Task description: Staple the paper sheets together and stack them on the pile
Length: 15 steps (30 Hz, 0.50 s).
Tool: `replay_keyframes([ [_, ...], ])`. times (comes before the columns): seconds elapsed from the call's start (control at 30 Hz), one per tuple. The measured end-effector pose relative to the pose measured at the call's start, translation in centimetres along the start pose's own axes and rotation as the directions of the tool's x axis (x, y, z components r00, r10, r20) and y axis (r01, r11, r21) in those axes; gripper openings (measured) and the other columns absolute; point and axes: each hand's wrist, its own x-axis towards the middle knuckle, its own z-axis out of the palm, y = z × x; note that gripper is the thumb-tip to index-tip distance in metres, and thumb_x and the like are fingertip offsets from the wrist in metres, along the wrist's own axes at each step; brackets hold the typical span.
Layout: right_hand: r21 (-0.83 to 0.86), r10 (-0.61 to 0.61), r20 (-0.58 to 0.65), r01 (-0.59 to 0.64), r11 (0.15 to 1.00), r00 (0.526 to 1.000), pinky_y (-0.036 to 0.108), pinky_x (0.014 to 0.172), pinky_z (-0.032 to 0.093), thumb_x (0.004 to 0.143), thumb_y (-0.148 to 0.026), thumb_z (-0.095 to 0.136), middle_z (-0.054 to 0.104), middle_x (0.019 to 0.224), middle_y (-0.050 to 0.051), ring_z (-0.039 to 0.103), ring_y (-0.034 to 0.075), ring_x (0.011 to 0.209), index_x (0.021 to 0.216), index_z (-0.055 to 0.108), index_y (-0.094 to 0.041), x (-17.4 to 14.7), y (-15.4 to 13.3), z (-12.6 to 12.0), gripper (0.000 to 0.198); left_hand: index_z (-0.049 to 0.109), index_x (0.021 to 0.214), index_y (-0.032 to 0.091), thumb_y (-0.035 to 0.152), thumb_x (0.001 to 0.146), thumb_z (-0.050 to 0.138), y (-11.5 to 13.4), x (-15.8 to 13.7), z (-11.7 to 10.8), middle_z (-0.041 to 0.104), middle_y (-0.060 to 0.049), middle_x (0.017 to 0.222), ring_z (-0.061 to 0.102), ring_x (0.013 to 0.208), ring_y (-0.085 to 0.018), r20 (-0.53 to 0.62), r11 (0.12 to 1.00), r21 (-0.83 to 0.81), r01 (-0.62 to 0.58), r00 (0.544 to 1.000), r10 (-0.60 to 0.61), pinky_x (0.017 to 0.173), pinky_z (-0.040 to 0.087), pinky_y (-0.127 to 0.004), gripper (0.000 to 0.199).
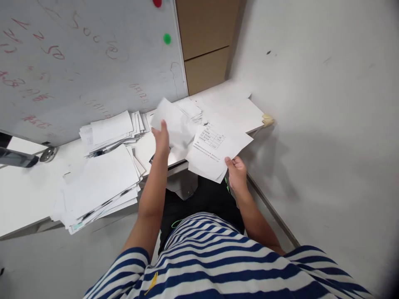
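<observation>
Printed sheets (205, 154), held out over the front edge of the white desk (21, 203), above dark trousers (207, 203). Along the back of the desk, a whiteboard (102, 74) scrawled with red handwriting. On the desk to the left, a broad stack of paper (102, 178) with ragged, fanned edges; just behind, a smaller stack (112, 126), likewise uneven.

As for the printed sheets: white, flat, at least two together, set askew so that lower corners fall out of line, with one corner jutting out to the right. To their left, a blurred white sheet (173, 120), tilted up off the desk, too smeared to tell whether printed.

At the lower right edge of the printed sheets, the right hand (237, 172): thumb on top, other fingers curled beneath, grasping the paper. At the left edge of the blurred white sheet, the left hand (161, 140), fingers grasping that sheet, partly hidden.

Across the upper part of the printed face, a ruled grid (212, 138) in dark ink; below, lines of text (205, 154), too small to read.
</observation>
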Motion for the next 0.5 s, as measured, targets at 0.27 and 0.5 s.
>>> replay_keyframes([
  [0.27,0.051,0.012,0.059,-0.015,0.999,0.998,0.040,0.097,0.055,0.076,-0.044,0.080,0.078,0.099,0.004,0.072,0.020,0.095,0.101,0.071,-0.020,1.2,0.2,1.2,0.035,0.065,0.130,0.023,0.072,0.093,0.038,-3.0,-8.3,-1.3,0.062,-0.010,0.141,0.053,0.135,-0.030,0.517,0.977,0.212,-0.040,0.852,-0.078,0.110,0.045,-0.043,0.067],
  [0.5,0.002,-0.085,-0.136,0.086,0.996,0.987,0.040,0.100,0.053,0.077,-0.044,0.078,0.077,0.100,0.004,0.071,0.019,0.100,0.098,0.069,-0.019,1.5,0.6,0.5,0.033,0.046,0.149,0.020,0.052,0.099,0.037,-4.9,-1.7,0.6,0.036,-0.014,0.161,0.023,0.153,-0.033,0.471,0.496,0.678,-0.542,0.839,0.274,0.124,0.015,-0.054,0.060],
])
